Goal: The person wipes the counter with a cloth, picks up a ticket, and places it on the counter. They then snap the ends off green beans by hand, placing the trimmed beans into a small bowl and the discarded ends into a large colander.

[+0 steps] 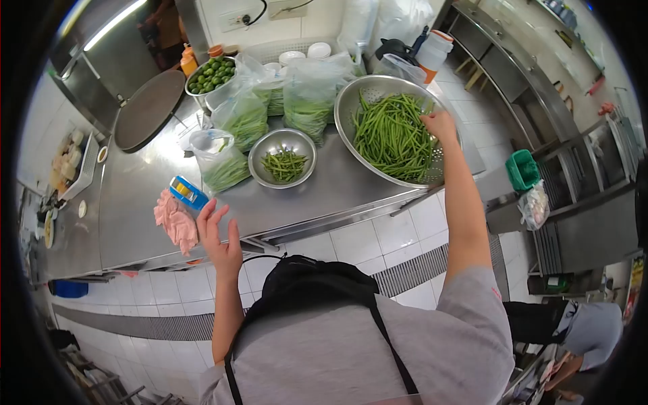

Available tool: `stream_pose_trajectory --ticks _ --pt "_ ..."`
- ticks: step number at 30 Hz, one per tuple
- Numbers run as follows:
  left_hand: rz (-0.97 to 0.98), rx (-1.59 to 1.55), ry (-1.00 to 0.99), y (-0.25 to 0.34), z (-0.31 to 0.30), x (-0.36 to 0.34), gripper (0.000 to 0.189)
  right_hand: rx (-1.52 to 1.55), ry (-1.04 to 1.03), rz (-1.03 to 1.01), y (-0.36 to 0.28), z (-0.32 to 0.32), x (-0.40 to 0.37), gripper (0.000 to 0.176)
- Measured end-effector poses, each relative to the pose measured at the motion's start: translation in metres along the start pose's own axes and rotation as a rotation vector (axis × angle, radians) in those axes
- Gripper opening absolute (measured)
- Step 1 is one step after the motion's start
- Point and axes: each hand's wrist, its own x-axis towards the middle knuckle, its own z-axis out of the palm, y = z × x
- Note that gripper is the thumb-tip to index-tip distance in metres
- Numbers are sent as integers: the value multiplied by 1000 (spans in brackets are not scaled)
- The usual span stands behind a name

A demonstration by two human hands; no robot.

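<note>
A large perforated metal colander (351,145) sits at the right end of the steel counter, heaped with long green beans (391,135). My right hand (440,125) reaches over its right side, fingers pinched together on green beans at the edge of the heap. Left of the colander stands a small steel bowl (255,165) with short cut bean pieces (283,165). My left hand (219,236) hovers at the counter's front edge, fingers spread and holding nothing. Close to it lie a small blue-and-yellow object (189,192) and a crumpled pink cloth (177,221).
Clear bags of cut greens (307,101) stand behind the small bowl. Beside them are a bowl of green limes (212,75) and a round dark lid (150,111). An orange-and-white jug (435,55) is at the back right. Another person (594,331) is at lower right.
</note>
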Motion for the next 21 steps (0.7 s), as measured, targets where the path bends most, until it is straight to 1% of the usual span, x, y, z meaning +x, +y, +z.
stream_pose_trajectory --ticks 1,3,5,7,8,9,10,11,12,13,14,15,17,18,20,21 --pt "-19 -12 0 -1 -1 -2 23 -97 -172 116 7 5 5 52" --pt "-21 -43 -26 -5 0 0 22 -192 -212 46 27 43 14 66" --pt "-21 -64 -49 -8 5 8 22 -223 -327 6 -21 39 -9 74" --pt "-27 -140 -82 -7 14 13 23 -511 -170 -249 -29 71 -23 71" --pt "-24 -164 -116 -7 19 18 25 -522 -176 -239 -28 76 -27 71" --pt "-33 -177 -126 -5 27 20 25 -363 -220 -388 -31 74 -34 64" --pt "-11 -216 -205 -1 36 23 25 -198 -260 -535 -37 65 -42 58" --pt "17 -252 -278 4 45 27 25 -208 -259 -529 -44 51 -47 58" --pt "15 -261 -273 10 56 31 25 15 -392 -388 -60 28 -52 50" --pt "48 -317 -331 18 66 33 25 238 -524 -242 -69 13 -53 42" --pt "81 -370 -391 26 75 34 25 253 -316 -313 -65 4 -46 30" --pt "76 -368 -391 34 84 36 25 253 -321 -314 -53 0 -33 30" --pt "145 -414 -432 48 101 42 24 195 -46 -193 -28 -1 -1 25" --pt "167 -435 -422 56 110 46 23 201 -45 -199 -27 4 4 25" --pt "197 -432 -414 69 124 54 23 144 -5 -332 -26 19 13 26" --pt "230 -434 -409 77 132 59 23 149 -12 -342 -34 24 12 26"
